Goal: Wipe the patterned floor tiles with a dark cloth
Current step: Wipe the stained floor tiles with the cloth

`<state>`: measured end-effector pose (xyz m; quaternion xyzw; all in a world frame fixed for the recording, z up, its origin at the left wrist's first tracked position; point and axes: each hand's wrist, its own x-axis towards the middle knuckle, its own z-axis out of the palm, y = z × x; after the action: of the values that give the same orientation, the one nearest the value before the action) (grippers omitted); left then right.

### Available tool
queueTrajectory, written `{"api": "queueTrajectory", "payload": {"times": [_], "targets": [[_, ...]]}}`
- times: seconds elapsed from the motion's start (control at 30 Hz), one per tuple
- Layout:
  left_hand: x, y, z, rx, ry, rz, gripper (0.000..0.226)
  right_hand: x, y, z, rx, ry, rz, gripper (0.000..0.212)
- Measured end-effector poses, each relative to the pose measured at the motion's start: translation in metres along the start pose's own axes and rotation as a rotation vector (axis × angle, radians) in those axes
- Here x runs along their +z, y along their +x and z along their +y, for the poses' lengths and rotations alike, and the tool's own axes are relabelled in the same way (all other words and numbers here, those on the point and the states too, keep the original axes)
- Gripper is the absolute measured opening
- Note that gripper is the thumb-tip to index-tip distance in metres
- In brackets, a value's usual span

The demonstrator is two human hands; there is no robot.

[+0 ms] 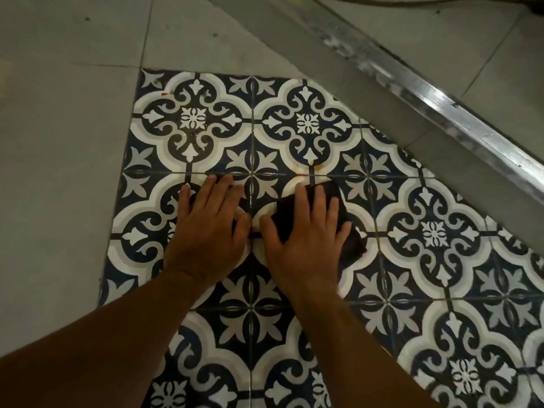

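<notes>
the dark cloth [338, 219] lies bunched on the patterned floor tiles [306, 125], its long axis running from the far edge back toward the near right. the right hand [306, 240] presses flat on the cloth, fingers spread, pinching nothing. just left of the cloth the left hand [210, 231] rests palm down on bare tile, fingers spread too. an orange stain [312, 167] sits just beyond the cloth. a metal strip [441, 98] runs diagonally, well beyond the cloth to the right.
</notes>
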<state>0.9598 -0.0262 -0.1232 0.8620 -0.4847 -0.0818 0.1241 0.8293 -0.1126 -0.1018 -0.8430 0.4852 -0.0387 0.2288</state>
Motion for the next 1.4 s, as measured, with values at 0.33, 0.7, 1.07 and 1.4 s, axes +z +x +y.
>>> {"api": "queueTrajectory", "payload": {"times": [0.33, 0.7, 1.07, 1.4], "targets": [[-0.004, 0.001, 0.001, 0.004, -0.019, -0.024, 0.055, -0.024, 0.009, 0.091, 0.196, -0.206, -0.003, 0.082], [-0.005, 0.002, 0.002, 0.003, 0.038, -0.053, 0.058, -0.041, 0.089, 0.101, -0.02, -0.223, 0.021, 0.071], [-0.009, 0.002, 0.004, 0.016, -0.001, -0.035, 0.058, -0.027, 0.159, 0.064, -0.299, -0.19, -0.049, 0.067], [-0.006, 0.002, 0.002, 0.017, 0.006, -0.04, 0.057, -0.015, 0.182, 0.026, -0.346, -0.19, -0.096, 0.065]]}}
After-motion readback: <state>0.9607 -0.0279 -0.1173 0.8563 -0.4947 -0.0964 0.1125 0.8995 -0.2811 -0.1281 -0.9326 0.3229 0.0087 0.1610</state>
